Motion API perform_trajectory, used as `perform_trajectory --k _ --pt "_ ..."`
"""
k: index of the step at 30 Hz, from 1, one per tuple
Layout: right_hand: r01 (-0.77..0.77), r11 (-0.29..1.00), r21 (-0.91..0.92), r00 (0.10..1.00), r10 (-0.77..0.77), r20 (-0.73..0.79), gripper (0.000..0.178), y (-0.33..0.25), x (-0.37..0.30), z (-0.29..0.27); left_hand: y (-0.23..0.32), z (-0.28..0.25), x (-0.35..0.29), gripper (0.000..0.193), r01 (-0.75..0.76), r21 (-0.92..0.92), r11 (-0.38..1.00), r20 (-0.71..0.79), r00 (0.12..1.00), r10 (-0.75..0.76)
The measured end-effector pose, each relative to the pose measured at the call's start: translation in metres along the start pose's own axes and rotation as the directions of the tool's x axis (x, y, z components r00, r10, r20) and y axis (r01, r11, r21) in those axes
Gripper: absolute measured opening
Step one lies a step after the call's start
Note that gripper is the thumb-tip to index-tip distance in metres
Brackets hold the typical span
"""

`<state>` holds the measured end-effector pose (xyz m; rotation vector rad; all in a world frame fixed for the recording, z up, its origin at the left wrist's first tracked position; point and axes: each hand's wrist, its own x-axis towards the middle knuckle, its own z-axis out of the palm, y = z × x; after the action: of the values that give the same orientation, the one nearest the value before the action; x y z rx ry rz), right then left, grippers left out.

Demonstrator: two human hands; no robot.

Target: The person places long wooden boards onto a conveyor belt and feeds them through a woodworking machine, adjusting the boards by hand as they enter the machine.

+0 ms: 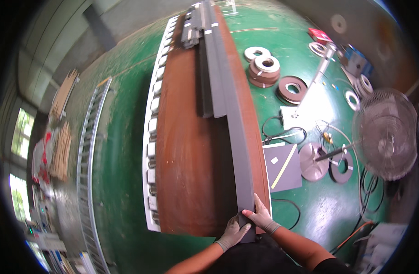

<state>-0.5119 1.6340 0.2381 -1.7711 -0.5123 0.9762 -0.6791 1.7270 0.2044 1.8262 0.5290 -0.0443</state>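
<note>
Pressing flat on the near end of one long grey flat strip [239, 137], the gloved left hand [233, 233] and right hand [262, 217] keep fingers spread, pinching nothing. It already lies along the right edge of the long rust-brown workbench [191, 150]; judged, final seating remains. Two shorter dark grey strips [209, 68] lie on the bench's far half.

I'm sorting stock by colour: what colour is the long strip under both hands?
Dark grey. The long strip runs along the rust-brown table; it shows best in the head view.
</note>
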Motion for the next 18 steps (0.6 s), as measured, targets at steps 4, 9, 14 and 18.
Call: perform_trajectory --k 4,9,14,18 --pt "-0.046 0.999 -0.015 0.992 0.044 -0.117 0.094 -0.021 -0.009 0.011 -0.007 -0.026 0.005 0.084 -0.039 0.166 0.985 0.198 0.98 0.006" --pt "-0.104 0.845 -0.525 0.954 -0.064 -0.292 0.106 -0.046 -0.045 0.032 -0.029 -0.036 0.019 0.082 -0.202 0.245 0.948 0.427 0.9 0.081" --pt "-0.277 0.796 -0.538 0.857 -0.049 -0.513 0.097 -0.016 -0.054 0.062 -0.034 -0.085 0.024 0.048 -0.138 -0.06 0.989 0.587 0.796 0.147" --pt "-0.446 0.745 -0.496 0.806 0.094 -0.585 0.089 -0.027 -0.09 0.062 -0.033 -0.126 0.024 0.046 -0.275 0.015 0.961 0.408 0.88 0.245"
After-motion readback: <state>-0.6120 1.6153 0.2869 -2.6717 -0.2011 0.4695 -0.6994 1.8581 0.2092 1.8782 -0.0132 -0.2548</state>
